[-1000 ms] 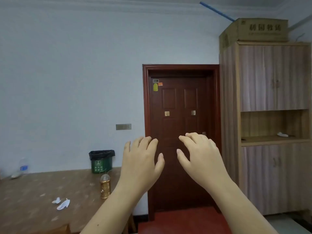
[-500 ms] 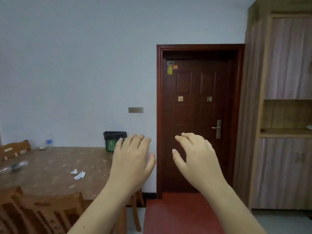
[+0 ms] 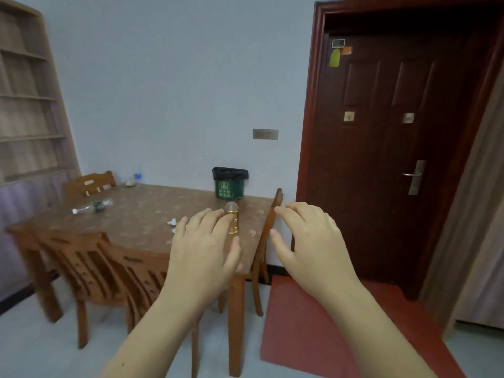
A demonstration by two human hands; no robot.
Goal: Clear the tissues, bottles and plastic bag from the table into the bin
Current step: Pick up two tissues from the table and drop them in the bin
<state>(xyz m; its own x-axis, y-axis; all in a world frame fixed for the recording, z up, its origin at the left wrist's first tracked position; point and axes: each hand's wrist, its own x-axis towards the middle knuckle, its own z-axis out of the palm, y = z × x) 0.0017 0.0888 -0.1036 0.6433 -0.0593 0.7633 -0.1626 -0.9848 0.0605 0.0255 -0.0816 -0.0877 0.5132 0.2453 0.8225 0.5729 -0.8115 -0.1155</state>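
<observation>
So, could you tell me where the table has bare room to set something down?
The tabletop is bare between the lying bottle and the tissues, and from there back to the bin. It is crowded around the gold lantern.

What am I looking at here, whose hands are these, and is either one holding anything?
There is no machine here. A person wears one wide-angle camera on the head, so this single picture looks forward and down from their viewpoint. The left hand and right hand hover in front with relaxed fingers, and both hold nothing. Ahead stands a wooden table. On it are a clear bottle lying on its side, an upright bottle at the far edge, white tissues partly hidden behind the left hand, a gold ornament with a clear dome, and a green bin with a black liner by the wall. A pale thing beside the upright bottle is too blurred to name. Chairs stand around the table, and a dark door is to the right.
</observation>
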